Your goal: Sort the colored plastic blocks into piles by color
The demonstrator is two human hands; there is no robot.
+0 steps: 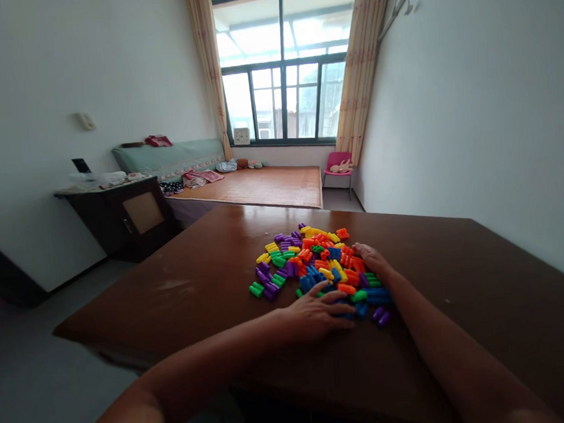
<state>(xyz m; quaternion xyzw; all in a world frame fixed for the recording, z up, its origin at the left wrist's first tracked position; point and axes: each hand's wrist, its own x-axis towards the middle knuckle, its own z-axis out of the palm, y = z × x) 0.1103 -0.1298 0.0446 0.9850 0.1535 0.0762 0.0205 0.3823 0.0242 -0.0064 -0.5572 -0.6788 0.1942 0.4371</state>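
Observation:
A loose pile of small plastic building pieces (321,256) in orange, blue, yellow, green and purple lies on a dark brown table (194,269). My left hand (318,312) rests at the near side of the pile with its fingers spread over some blue and green pieces. Along the pile's right side, my right hand (373,260) touches the orange pieces with its fingertips. Part of its fingers is hidden behind the hand. A purple piece (381,316) lies between my two arms, at the near edge of the pile.
Past the table stands a low bed (270,183) with a brown mat. A dark cabinet (141,211) is at the left, with small items on top. A pink chair (338,164) holding a plush toy stands by the right wall, under the curtain.

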